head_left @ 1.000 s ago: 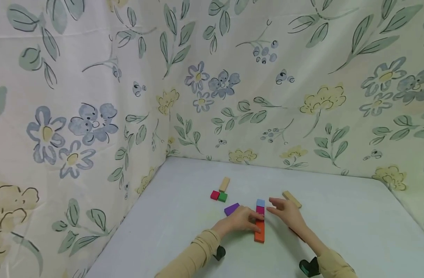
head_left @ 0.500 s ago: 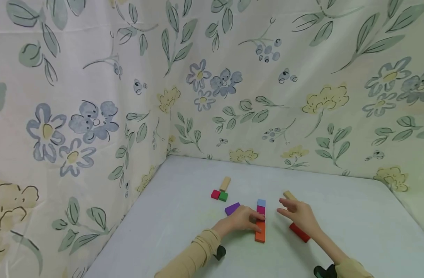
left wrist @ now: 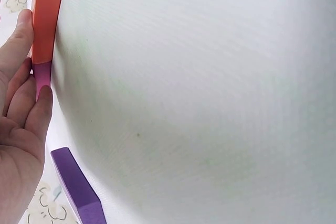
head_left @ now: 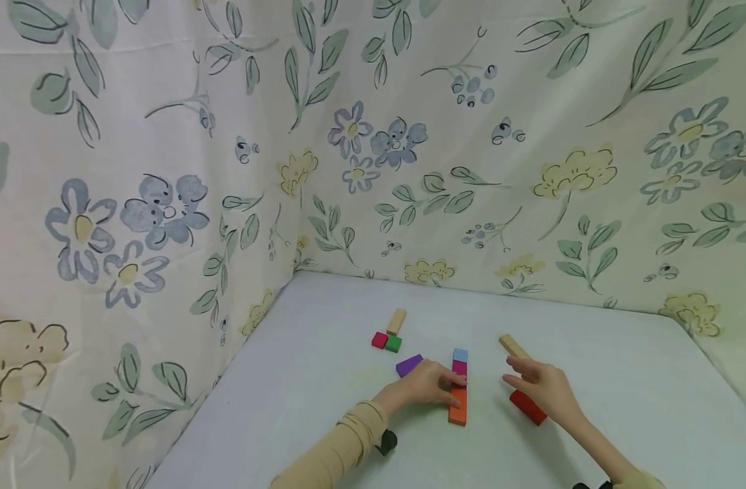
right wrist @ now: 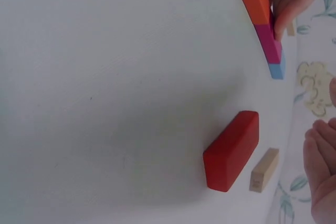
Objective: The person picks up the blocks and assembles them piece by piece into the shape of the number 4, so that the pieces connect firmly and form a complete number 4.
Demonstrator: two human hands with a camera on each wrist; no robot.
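Blocks (right wrist: 257, 3) make up a touching row on the white table (head_left: 275, 394): an orange rectangular block (head_left: 458, 414) of apparently painted wood, a magenta painted block (right wrist: 269, 44) and a light-blue painted block (right wrist: 277, 71). Our left hand (head_left: 424, 384) rests extended fingers against the orange and magenta pieces, not wrapped round them. Our right hand (head_left: 549, 392) is relaxed, holding nothing, near a red rectangular painted block (right wrist: 231, 150) right of the row. We judge all these light, stiff, sturdy and slightly slick, best pinched mid-length across the long sides
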